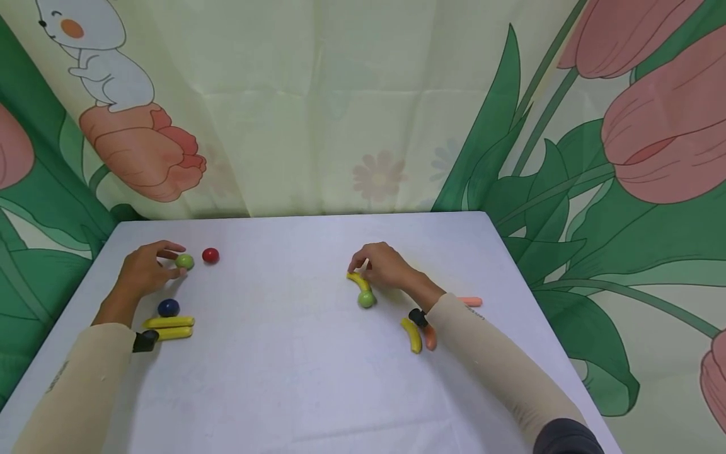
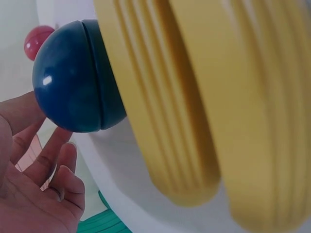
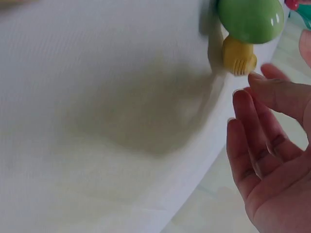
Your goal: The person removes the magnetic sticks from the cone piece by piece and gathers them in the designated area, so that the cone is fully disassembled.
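Note:
At the far left of the table, my left hand (image 1: 149, 268) has its thumb and fingers curved round a green ball (image 1: 184, 261). A red ball (image 1: 210, 255) lies just right of it. Nearer me are a blue ball (image 1: 168, 308) and two yellow toy bananas (image 1: 169, 322) side by side; in the left wrist view the blue ball (image 2: 73, 77) hides part of the hand (image 2: 43, 179). On the right, my right hand (image 1: 386, 265) pinches the far part of a yellow toy banana (image 1: 360, 281). Another green ball (image 1: 367, 299) sits against that banana's near end.
Below my right forearm lie another yellow toy banana (image 1: 411, 335) and an orange elongated piece (image 1: 430, 338). A second orange piece (image 1: 470, 301) shows beyond the sleeve, partly covered. The white table (image 1: 283, 353) ends at a printed curtain (image 1: 317, 126).

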Available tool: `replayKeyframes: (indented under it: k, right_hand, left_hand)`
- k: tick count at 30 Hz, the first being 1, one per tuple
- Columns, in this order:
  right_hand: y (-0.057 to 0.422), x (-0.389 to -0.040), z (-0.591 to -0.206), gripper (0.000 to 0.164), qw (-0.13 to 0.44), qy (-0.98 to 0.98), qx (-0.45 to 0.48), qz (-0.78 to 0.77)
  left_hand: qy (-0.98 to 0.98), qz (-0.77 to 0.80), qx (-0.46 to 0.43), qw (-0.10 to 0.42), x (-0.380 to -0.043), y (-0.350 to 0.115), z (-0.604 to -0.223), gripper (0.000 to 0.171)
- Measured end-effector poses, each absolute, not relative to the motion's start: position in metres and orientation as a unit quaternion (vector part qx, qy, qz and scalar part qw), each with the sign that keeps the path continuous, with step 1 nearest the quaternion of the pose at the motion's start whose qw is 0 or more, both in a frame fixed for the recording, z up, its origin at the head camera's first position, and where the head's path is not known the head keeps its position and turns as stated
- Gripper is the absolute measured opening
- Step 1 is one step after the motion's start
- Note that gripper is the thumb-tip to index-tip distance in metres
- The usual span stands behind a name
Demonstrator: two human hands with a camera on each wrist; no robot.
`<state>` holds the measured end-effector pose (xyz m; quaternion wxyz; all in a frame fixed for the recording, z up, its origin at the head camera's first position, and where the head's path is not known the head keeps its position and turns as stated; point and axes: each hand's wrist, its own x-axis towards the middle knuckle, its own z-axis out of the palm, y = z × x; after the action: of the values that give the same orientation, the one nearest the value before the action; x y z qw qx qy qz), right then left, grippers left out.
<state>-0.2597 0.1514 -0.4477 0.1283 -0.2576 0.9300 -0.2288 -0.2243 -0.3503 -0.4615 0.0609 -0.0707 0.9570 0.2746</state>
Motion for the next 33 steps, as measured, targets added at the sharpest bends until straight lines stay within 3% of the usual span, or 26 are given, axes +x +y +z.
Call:
replayKeyframes:
  k: [5, 17, 28, 33]
  right_hand:
    - [0.156, -0.260, -0.445, 0.041, 0.148, 0.921, -0.289, -0.214]
    - [0.156, -0.261, -0.450, 0.025, 0.140, 0.938, -0.255, -0.188]
    - [0.152, -0.259, -0.452, 0.018, 0.112, 0.943, -0.256, -0.181]
    - [0.150, -0.258, -0.453, 0.015, 0.111, 0.942, -0.257, -0.185]
  left_hand:
    - [0.958, 0.274, -0.068, 0.055, -0.225, -0.351, -0.462, 0.056]
    - [0.967, 0.245, -0.066, 0.006, -0.221, -0.338, -0.454, 0.053]
    - [0.966, 0.246, 0.046, -0.062, -0.213, -0.253, -0.429, 0.044]
    - [0.960, 0.258, 0.106, -0.035, -0.206, -0.203, -0.431, 0.041]
